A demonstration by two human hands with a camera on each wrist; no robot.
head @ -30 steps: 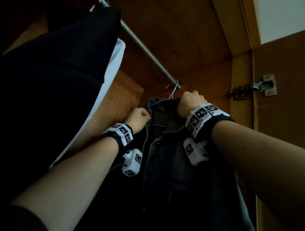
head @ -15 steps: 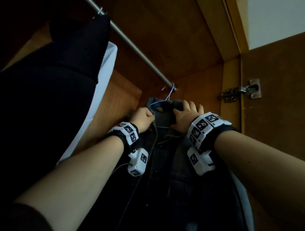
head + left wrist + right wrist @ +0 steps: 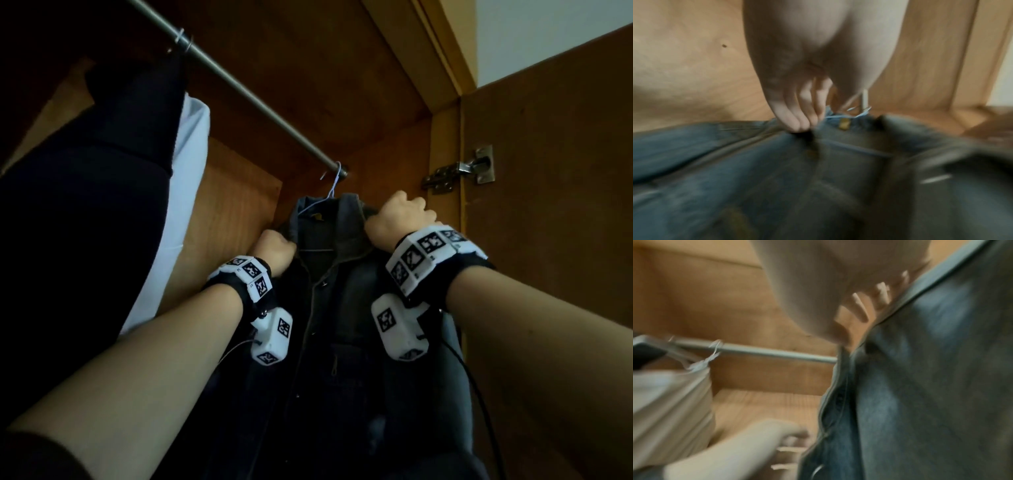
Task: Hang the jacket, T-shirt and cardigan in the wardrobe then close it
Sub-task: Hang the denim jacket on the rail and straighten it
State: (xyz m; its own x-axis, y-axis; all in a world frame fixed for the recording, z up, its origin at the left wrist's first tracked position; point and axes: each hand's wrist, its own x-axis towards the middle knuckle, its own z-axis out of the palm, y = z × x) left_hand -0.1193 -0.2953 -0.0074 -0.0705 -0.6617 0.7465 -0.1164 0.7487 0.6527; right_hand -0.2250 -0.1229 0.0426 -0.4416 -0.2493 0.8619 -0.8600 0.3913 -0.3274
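Observation:
A blue denim jacket (image 3: 342, 308) hangs from a thin wire hanger (image 3: 334, 186) at the right end of the metal rail (image 3: 246, 92). My left hand (image 3: 275, 251) grips the jacket's left collar edge; in the left wrist view its fingers (image 3: 797, 120) pinch the denim (image 3: 735, 162) beside the collar label. My right hand (image 3: 399, 219) is curled on the right side of the collar, fingers (image 3: 859, 308) against the denim (image 3: 931, 369). Further left on the rail hang a black garment (image 3: 85, 171) and a white T-shirt (image 3: 185, 192).
The wardrobe's wooden side wall (image 3: 442, 144) stands close to the right of the jacket. The open door (image 3: 548, 171) with a metal hinge (image 3: 459, 169) lies at the right. Bare rail runs between the white T-shirt and the jacket.
My right hand went from flat on the collar half a second ago to curled on its right side, slightly higher. The left hand kept its grip on the left collar edge.

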